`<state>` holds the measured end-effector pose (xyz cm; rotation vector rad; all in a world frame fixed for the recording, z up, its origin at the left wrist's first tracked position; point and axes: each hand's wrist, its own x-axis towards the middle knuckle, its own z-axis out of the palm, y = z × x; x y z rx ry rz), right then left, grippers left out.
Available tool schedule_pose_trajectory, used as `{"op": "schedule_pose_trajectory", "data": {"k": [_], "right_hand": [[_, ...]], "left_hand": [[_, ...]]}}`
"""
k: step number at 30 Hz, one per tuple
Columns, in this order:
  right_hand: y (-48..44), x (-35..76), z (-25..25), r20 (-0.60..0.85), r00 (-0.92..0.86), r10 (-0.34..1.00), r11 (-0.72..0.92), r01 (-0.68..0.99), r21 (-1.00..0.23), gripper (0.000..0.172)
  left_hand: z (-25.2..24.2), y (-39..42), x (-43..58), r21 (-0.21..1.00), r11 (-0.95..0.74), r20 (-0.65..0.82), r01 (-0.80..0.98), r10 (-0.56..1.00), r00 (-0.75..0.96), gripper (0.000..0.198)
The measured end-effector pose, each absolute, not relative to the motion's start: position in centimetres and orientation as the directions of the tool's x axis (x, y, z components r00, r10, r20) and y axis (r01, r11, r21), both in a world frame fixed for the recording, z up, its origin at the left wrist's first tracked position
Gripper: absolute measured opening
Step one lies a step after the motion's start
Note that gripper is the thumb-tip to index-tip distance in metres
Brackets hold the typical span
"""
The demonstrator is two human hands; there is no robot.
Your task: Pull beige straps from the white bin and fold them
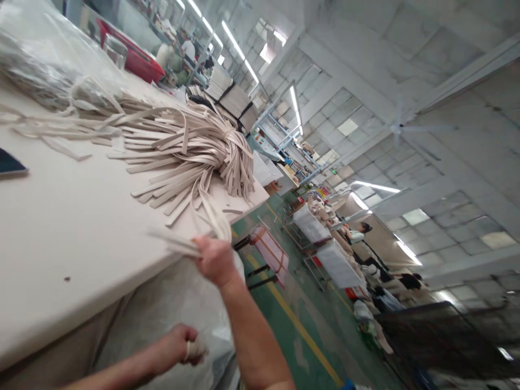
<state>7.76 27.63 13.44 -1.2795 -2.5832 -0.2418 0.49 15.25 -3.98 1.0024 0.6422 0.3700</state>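
At the table [81,216], right fingers [203,250] gripping beige straps [176,244], left fingers [182,338] clenching a strap [194,351]

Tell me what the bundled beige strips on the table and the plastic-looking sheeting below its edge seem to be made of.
The beige strips look like cut leather or synthetic leather: matte, flat, with clean cut edges and soft, limp bends. The picture can't settle which. The sheeting looks like thin polyethylene film: translucent and glossy, with creases and bright highlights.
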Motion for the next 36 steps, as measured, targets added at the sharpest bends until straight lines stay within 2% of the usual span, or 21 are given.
{"op": "schedule_pose_trajectory", "data": {"k": [2, 4, 6, 7, 9, 11, 13, 15, 18, 21, 30, 36], "right_hand": [[24.8, 14.4, 17.4, 0.447, -0.382, 0.809, 0.405, 0.913, 0.048, 0.04], [20.0, 20.0, 20.5, 0.599, -0.136, 0.789, 0.17, 0.985, 0.0, 0.048], [13.8, 23.7, 22.4, 0.671, 0.129, 0.73, -0.054, 0.99, -0.132, 0.046], [10.6, 24.6, 22.8, 0.646, 0.253, 0.72, -0.124, 0.963, -0.239, 0.044], [4.8, 24.5, 22.0, 0.475, 0.448, 0.757, -0.209, 0.855, -0.474, 0.046], [0.6, 22.5, 19.1, 0.191, 0.532, 0.825, -0.284, 0.682, -0.674, 0.049], [-1.8, 19.4, 14.8, -0.006, 0.552, 0.834, -0.346, 0.514, -0.785, 0.048], [-2.8, 16.3, 10.3, -0.126, 0.549, 0.826, -0.379, 0.376, -0.845, 0.043], [-3.0, 12.7, 5.3, -0.264, 0.537, 0.801, -0.426, 0.202, -0.882, 0.04], [-3.1, 10.8, 3.3, -0.298, 0.514, 0.805, -0.426, 0.15, -0.892, 0.036], [-4.8, 10.2, 1.8, -0.24, 0.49, 0.838, -0.443, 0.354, -0.824, 0.021], [-5.0, 10.2, 0.9, -0.155, 0.527, 0.835, -0.431, 0.453, -0.78, 0.021]], "left_hand": [[-3.8, 16.0, 0.7, 0.842, 0.54, -0.376, -0.004, 0.592, 0.713, 0.05], [-3.2, 16.2, 0.2, 0.798, 0.601, -0.409, -0.05, 0.599, 0.688, 0.048], [-2.4, 16.2, -0.6, 0.719, 0.683, -0.43, -0.128, 0.582, 0.69, 0.044], [-2.0, 16.1, -0.9, 0.671, 0.724, -0.437, -0.16, 0.561, 0.704, 0.04], [-1.2, 16.0, -1.3, 0.565, 0.796, -0.481, -0.217, 0.532, 0.697, 0.032], [-0.7, 15.7, -1.4, 0.464, 0.852, -0.542, -0.244, 0.491, 0.683, 0.025], [-0.2, 15.3, -1.4, 0.393, 0.885, -0.586, -0.249, 0.45, 0.674, 0.017], [0.1, 14.7, -1.4, 0.347, 0.904, -0.623, -0.25, 0.422, 0.659, 0.014], [0.6, 14.0, -1.9, 0.307, 0.917, -0.675, -0.254, 0.398, 0.622, 0.018], [0.8, 13.6, -2.4, 0.299, 0.918, -0.703, -0.26, 0.396, 0.59, 0.024], [0.3, 13.4, -2.7, 0.333, 0.911, -0.719, -0.245, 0.413, 0.559, 0.02], [-0.7, 13.2, -2.7, 0.336, 0.916, -0.719, -0.22, 0.4, 0.568, 0.014]]}}
